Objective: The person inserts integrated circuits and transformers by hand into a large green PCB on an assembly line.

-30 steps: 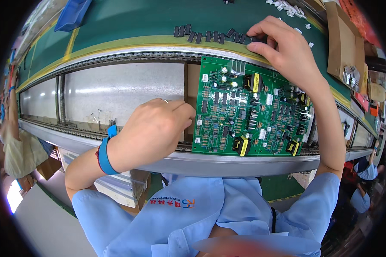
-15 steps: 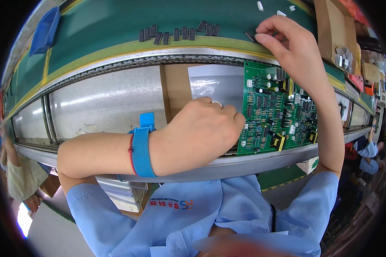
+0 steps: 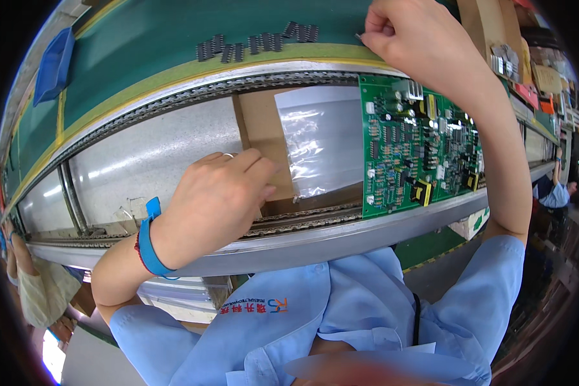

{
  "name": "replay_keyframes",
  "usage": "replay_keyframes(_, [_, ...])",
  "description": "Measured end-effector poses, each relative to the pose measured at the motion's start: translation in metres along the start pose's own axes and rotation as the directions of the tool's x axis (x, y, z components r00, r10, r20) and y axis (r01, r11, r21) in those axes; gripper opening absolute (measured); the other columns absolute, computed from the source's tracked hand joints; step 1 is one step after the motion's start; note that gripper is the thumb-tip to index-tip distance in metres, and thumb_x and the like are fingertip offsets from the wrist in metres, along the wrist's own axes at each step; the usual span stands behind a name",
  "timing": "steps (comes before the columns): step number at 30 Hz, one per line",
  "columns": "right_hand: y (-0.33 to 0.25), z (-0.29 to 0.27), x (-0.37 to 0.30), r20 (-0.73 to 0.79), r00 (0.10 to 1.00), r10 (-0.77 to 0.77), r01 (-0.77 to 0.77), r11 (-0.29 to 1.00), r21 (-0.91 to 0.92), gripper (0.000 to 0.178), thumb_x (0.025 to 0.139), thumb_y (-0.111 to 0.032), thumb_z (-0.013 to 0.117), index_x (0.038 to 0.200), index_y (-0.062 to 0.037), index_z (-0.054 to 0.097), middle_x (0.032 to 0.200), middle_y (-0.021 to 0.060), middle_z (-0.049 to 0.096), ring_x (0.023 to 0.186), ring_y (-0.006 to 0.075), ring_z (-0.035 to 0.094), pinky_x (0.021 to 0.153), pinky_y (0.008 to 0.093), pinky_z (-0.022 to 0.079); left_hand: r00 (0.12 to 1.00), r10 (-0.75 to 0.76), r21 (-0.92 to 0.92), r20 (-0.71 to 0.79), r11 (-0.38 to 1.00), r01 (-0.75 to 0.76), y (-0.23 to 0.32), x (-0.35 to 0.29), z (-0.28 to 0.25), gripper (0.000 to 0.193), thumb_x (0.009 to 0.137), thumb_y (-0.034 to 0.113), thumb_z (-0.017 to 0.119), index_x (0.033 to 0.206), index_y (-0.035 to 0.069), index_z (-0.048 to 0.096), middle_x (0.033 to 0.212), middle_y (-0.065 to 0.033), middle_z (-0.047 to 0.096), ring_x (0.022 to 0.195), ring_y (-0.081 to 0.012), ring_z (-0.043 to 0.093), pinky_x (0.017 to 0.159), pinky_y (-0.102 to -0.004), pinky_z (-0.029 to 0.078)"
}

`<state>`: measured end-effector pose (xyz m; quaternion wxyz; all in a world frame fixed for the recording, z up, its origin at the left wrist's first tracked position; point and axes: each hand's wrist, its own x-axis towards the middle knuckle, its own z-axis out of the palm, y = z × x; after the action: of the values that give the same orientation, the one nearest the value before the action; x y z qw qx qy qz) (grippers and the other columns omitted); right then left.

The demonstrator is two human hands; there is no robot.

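My right hand (image 3: 412, 35) reaches to the far side of the line, thumb and fingertips pinched at a small dark chip (image 3: 359, 38) with a row of pins, only partly visible. My left hand (image 3: 215, 196), with a blue wrist strap (image 3: 149, 248), hovers over the near part of the line, fingers loosely curled and thumb apart, nothing visible between them. A populated green circuit board (image 3: 399, 174) spans the rails to the right of my left hand. Several black pinned chips (image 3: 257, 44) lie in groups on the green bench (image 3: 141, 38), left of my right hand.
A conveyor with metal rails and chains (image 3: 174, 93) crosses the view. A clear plastic sheet or bag (image 3: 321, 135) lies beside the board, over brown cardboard (image 3: 264, 119). A blue bin (image 3: 55, 67) stands far left, a cardboard box (image 3: 486, 22) far right. Other people are at both sides.
My left hand has moved left, away from the circuit board's edge. My right hand has moved slightly up and left, with the chip at its fingertips. The whole view has shifted a little.
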<state>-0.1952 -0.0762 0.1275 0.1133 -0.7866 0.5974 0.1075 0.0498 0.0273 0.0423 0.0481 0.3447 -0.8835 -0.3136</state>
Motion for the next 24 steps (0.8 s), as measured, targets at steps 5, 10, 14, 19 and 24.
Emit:
replay_keyframes(5, [0.021, -0.012, -0.050, -0.126, 0.978, 0.164, -0.131, 0.964, 0.232, 0.019, 0.082, -0.013, 0.067, 0.079, 0.0060, 0.067, 0.070, 0.0168, 0.066, 0.066, 0.0301, 0.065, 0.067, 0.0377, 0.052, 0.999, 0.043, -0.027, -0.030, 0.999, -0.044, 0.004, 0.004, -0.002, 0.024, 0.080, 0.006, 0.071, 0.104, 0.004, 0.064, 0.089, -0.0111, 0.063, 0.072, -0.0334, 0.061, 0.066, -0.0414, 0.049])
replay_keyframes(10, [0.075, 0.032, -0.141, -0.252, 0.934, 0.252, -0.154, 0.923, 0.353, 0.014, 0.089, -0.014, 0.073, 0.093, -0.0004, 0.070, 0.078, -0.0026, 0.064, 0.070, 0.0029, 0.054, 0.062, 0.0204, 0.042, 0.999, -0.043, -0.038, -0.029, 0.998, 0.042, 0.005, 0.003, 0.002, 0.026, 0.079, 0.003, 0.071, 0.104, 0.004, 0.065, 0.092, -0.0111, 0.064, 0.072, -0.0325, 0.060, 0.065, -0.0407, 0.048])
replay_keyframes(14, [0.077, 0.066, -0.191, -0.134, 0.804, 0.580, -0.450, 0.740, 0.500, 0.011, 0.084, -0.009, 0.072, 0.089, 0.0009, 0.071, 0.072, 0.0056, 0.067, 0.063, 0.0094, 0.060, 0.059, 0.0248, 0.047, 0.997, -0.073, -0.079, 0.001, 0.994, 0.072, 0.003, 0.005, 0.003, 0.027, 0.080, 0.001, 0.070, 0.107, 0.004, 0.066, 0.094, -0.0112, 0.066, 0.073, -0.0317, 0.059, 0.066, -0.0395, 0.047])
replay_keyframes(19, [0.070, 0.085, -0.204, -0.078, 0.764, 0.641, -0.546, 0.706, 0.451, 0.012, 0.082, -0.013, 0.074, 0.086, -0.0012, 0.072, 0.069, 0.0062, 0.068, 0.061, 0.0127, 0.063, 0.057, 0.0275, 0.048, 0.995, -0.090, -0.099, 0.032, 0.991, 0.093, 0.008, 0.008, 0.006, 0.026, 0.083, 0.000, 0.068, 0.109, 0.004, 0.066, 0.094, -0.0116, 0.066, 0.074, -0.0301, 0.060, 0.066, -0.0390, 0.047])
replay_keyframes(24, [0.082, 0.094, -0.206, -0.058, 0.728, 0.683, -0.609, 0.682, 0.405, 0.014, 0.083, -0.017, 0.073, 0.084, -0.0030, 0.072, 0.065, 0.0054, 0.066, 0.056, 0.0137, 0.061, 0.055, 0.0282, 0.046, 0.994, -0.104, -0.062, 0.030, 0.992, 0.106, 0.010, 0.007, 0.007, 0.026, 0.084, 0.001, 0.067, 0.110, 0.003, 0.065, 0.095, -0.0120, 0.065, 0.073, -0.0298, 0.059, 0.066, -0.0393, 0.046])
